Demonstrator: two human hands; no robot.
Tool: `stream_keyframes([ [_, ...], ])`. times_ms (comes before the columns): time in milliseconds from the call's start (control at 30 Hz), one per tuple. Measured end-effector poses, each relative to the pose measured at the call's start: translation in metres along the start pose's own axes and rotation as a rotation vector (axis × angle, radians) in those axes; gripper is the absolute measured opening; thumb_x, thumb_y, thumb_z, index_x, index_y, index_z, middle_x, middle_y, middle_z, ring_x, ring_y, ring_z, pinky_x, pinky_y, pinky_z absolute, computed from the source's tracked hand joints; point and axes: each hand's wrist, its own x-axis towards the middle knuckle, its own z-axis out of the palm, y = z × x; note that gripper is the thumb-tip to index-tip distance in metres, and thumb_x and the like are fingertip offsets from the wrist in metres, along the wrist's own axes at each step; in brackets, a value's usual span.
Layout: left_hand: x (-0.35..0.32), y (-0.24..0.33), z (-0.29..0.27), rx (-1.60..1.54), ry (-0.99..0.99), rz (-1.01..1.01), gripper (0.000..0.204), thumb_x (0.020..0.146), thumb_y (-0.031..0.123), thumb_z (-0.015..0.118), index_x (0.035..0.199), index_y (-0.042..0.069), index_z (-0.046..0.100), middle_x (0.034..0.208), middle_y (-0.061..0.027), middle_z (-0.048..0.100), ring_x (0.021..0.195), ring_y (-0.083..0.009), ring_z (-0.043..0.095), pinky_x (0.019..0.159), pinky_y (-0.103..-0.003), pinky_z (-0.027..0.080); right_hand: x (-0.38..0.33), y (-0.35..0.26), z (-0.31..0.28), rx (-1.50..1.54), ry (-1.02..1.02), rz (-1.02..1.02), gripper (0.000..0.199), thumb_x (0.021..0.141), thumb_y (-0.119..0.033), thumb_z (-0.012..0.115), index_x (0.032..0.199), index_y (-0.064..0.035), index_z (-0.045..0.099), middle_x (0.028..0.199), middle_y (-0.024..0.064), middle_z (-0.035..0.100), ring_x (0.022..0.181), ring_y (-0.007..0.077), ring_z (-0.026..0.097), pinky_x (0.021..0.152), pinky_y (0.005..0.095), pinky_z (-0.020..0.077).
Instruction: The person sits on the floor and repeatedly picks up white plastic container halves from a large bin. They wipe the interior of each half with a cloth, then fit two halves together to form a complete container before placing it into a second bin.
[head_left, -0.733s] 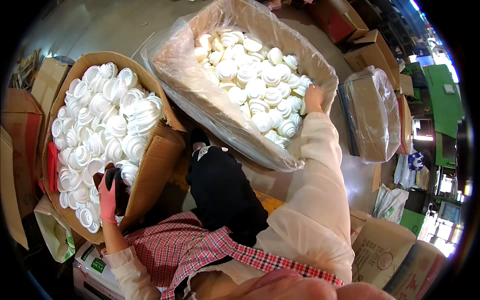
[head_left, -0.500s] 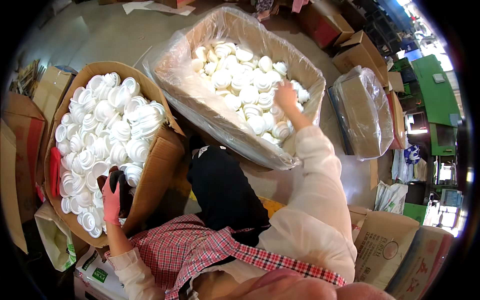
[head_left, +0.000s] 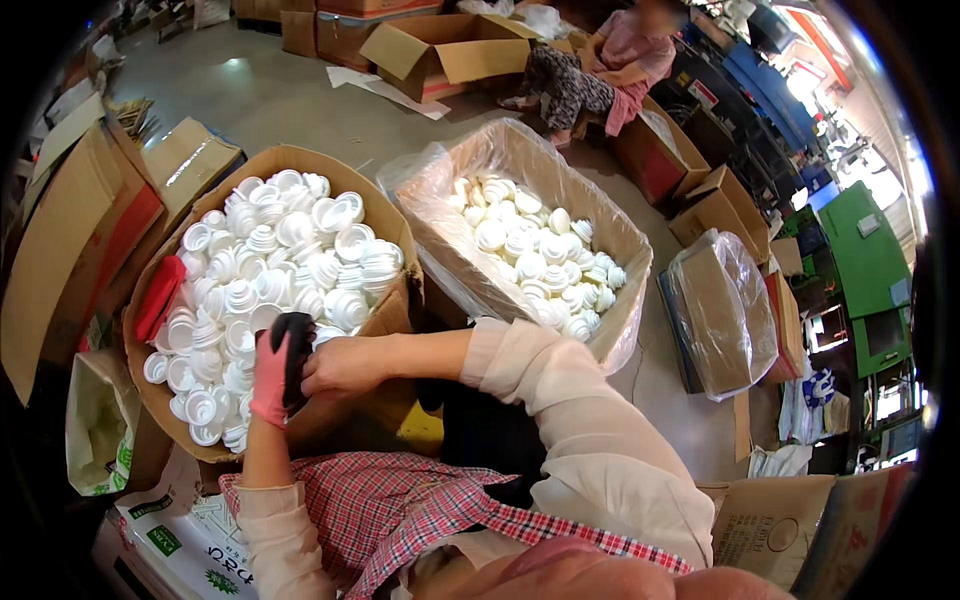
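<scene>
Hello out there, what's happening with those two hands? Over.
Gloved left hand, bare right hand: together over left carton, grip hidden. White ribbed pieces: piled inside. Red item: carton's left side, clear of hands.

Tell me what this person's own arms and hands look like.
The left hand wears a glove, pink on the back and cuff and black along the fingers. The right hand looks bare. Both arms have loose, cream-coloured sleeves of thin, slightly sheer fabric, which end short of the wrists and leave part of each forearm uncovered.
</scene>
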Motion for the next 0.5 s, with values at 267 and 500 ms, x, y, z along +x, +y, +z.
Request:
stream_keyframes([
  [267,-0.006,-0.020,0.003,0.231,-0.127,0.288,0.028,0.080,0.008,0.049,0.107,0.004,0.057,0.097,-0.0160,0.057,0.088,-0.0342,0.057,0.076,-0.038,0.045,0.016,0.022,0.038,-0.098,0.085,-0.033,0.008,0.072,-0.017,0.060,0.074,-0.0123,0.066,0.069,0.0104,0.061,0.070,0.0308,0.061,0.062,0.0419,0.0482],
  [500,-0.004,-0.028,0.003,0.103,-0.098,0.075,0.024,0.083,0.012,0.049,0.103,0.003,0.059,0.100,-0.0162,0.057,0.090,-0.0333,0.057,0.078,-0.036,0.045,0.023,0.018,0.034,0.012,0.159,-0.016,0.006,0.071,-0.014,0.060,0.073,-0.0109,0.065,0.072,0.0118,0.061,0.071,0.0319,0.060,0.063,0.0423,0.0478],
])
